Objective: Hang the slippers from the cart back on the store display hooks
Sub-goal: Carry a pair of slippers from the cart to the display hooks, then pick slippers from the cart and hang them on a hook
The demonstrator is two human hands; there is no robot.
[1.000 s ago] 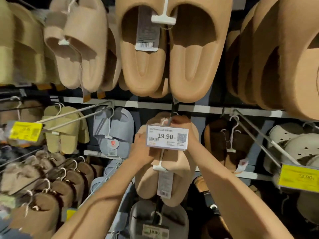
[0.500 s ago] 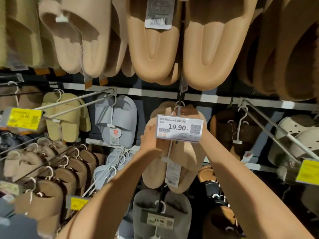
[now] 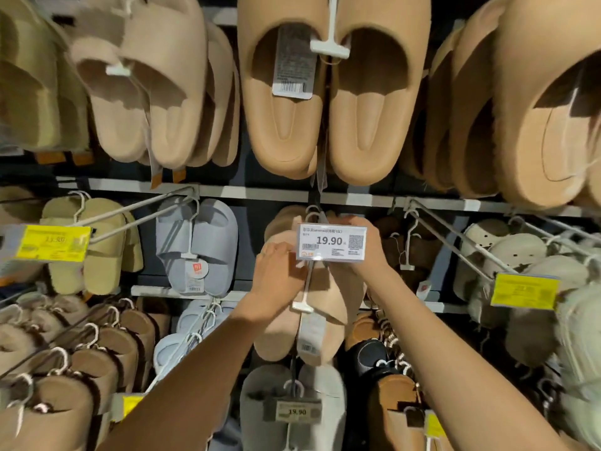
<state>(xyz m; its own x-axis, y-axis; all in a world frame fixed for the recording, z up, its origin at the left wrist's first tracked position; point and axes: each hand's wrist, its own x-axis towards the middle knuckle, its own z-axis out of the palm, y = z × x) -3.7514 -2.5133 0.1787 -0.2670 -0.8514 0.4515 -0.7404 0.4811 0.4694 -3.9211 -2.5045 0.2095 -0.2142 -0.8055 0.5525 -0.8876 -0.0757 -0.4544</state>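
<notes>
Both hands [image 3: 279,275] grip beige slippers [image 3: 328,307] behind price tag [image 3: 331,241].

A white price tag [image 3: 331,241] reading 19.90 hangs right in front of me. Yellow price labels [image 3: 53,243] sit at the rack's left and right edges, and a grey shelf rail [image 3: 253,191] runs across.

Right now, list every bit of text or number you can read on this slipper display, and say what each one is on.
"19.90" on the white price card at the tip of the hook, in front of the hands holding the tan slippers.
"19.90" on the lower grey price card, in front of the grey slippers.
Yellow price tags: digits too blurred to read.
Barcode hangtag on the big tan pair: print too small.
Small print and QR code on the white card: unreadable.
</notes>
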